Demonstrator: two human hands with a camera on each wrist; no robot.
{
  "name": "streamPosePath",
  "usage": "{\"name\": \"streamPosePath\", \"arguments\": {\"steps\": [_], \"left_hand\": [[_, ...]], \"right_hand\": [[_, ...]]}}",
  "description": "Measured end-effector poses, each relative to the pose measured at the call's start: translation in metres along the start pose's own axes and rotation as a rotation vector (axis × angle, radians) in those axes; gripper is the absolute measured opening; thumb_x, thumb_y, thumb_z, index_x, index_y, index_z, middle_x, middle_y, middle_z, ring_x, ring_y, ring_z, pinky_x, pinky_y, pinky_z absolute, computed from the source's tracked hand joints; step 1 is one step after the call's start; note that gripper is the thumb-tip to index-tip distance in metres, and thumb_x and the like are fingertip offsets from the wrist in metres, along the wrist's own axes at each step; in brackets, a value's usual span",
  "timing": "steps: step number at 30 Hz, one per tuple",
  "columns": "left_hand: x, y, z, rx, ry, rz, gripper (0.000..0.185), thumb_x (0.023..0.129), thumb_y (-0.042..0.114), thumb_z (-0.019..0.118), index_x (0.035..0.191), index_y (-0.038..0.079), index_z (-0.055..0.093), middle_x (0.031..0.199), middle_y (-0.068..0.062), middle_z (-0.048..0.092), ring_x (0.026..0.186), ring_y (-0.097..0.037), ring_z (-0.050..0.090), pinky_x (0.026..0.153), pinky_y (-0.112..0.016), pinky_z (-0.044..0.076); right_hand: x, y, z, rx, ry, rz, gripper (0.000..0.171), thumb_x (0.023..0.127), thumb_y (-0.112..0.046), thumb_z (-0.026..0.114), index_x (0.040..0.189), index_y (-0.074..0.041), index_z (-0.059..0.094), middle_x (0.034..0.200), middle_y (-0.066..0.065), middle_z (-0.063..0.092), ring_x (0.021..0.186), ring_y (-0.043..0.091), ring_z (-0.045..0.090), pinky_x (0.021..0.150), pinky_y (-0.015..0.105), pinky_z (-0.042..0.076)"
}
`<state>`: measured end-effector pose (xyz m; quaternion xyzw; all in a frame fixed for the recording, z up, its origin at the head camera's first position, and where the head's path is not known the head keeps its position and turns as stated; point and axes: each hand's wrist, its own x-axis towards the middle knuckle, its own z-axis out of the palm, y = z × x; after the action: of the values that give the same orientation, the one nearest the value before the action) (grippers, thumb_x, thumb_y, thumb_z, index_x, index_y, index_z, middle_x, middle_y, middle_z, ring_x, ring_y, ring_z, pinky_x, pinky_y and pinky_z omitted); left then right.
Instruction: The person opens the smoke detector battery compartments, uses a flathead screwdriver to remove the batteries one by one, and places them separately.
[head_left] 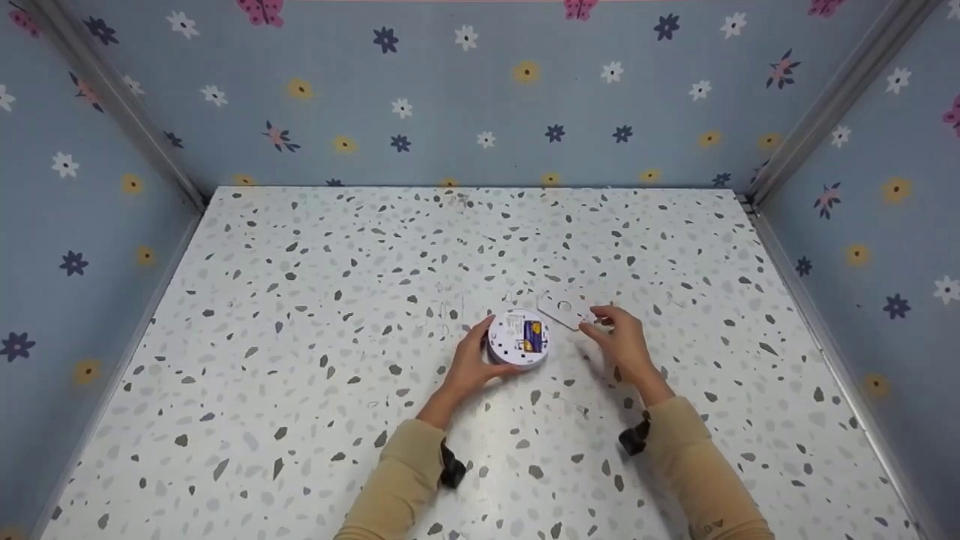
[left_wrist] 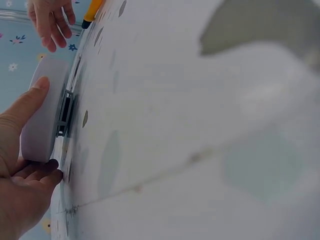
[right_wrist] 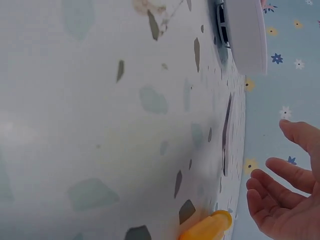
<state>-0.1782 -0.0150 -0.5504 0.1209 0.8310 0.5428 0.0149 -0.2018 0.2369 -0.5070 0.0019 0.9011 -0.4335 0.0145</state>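
Gripping the round white smoke detector [head_left: 518, 339] at its left rim, left hand [head_left: 471, 365] has thumb and fingers curled round it, mid-table. Right hand [head_left: 624, 346] hovers relaxed, fingers apart, holding nothing. Flat white mounting plate [head_left: 565, 309] lies just beyond its fingertips, up-right of detector, apart from it; right hand nearer.

Tan long sleeves [head_left: 405, 480] are worn on both arms, ending at the wrists. A black strap [head_left: 452, 469] is fastened beneath each wrist; both hands are left bare.
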Motion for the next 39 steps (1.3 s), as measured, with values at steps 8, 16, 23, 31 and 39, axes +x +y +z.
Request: {"name": "streamPosePath", "arguments": {"steps": [8,16,23,31,39], "left_hand": [[-0.002,0.002,0.001,0.014,0.002,0.002,0.094,0.061,0.020,0.081,0.134,-0.005,0.028,0.133,-0.021,0.036,0.124,-0.030,0.032,0.104,-0.035,0.023],[-0.003,0.002,0.002,-0.032,0.014,0.023,0.094,0.060,0.020,0.081,0.133,-0.006,0.028,0.133,-0.021,0.036,0.124,-0.029,0.033,0.103,-0.033,0.024],[-0.003,0.001,0.003,-0.020,0.019,0.016,0.094,0.060,0.021,0.081,0.133,-0.006,0.028,0.133,-0.021,0.036,0.124,-0.029,0.033,0.103,-0.034,0.024],[-0.009,0.000,0.002,-0.057,0.044,0.060,0.091,0.063,0.030,0.079,0.133,-0.004,0.031,0.131,-0.021,0.038,0.122,-0.029,0.034,0.102,-0.031,0.027],[-0.012,0.005,0.002,-0.103,0.048,-0.008,0.091,0.062,0.024,0.080,0.133,-0.003,0.031,0.128,-0.018,0.040,0.117,-0.028,0.040,0.099,-0.031,0.033]], "right_hand": [[-0.012,0.009,-0.010,-0.038,0.010,-0.038,0.040,0.082,-0.021,0.064,0.113,0.004,0.056,0.108,0.020,0.056,0.094,0.029,0.051,0.080,0.039,0.044],[-0.023,0.014,-0.017,-0.052,0.024,0.004,0.041,0.082,-0.020,0.064,0.115,0.003,0.055,0.105,0.020,0.056,0.094,0.028,0.051,0.080,0.039,0.044],[-0.032,0.021,-0.024,-0.045,0.044,0.026,0.041,0.080,-0.019,0.066,0.112,0.004,0.056,0.104,0.018,0.058,0.092,0.029,0.053,0.076,0.038,0.047],[-0.038,0.030,-0.030,-0.012,0.035,0.156,0.048,0.081,-0.026,0.065,0.118,0.002,0.052,0.110,0.019,0.054,0.097,0.029,0.051,0.081,0.038,0.045],[-0.040,0.040,-0.030,0.030,0.052,0.246,0.052,0.079,-0.033,0.066,0.117,0.000,0.053,0.107,0.017,0.056,0.096,0.027,0.054,0.078,0.032,0.048]]}}
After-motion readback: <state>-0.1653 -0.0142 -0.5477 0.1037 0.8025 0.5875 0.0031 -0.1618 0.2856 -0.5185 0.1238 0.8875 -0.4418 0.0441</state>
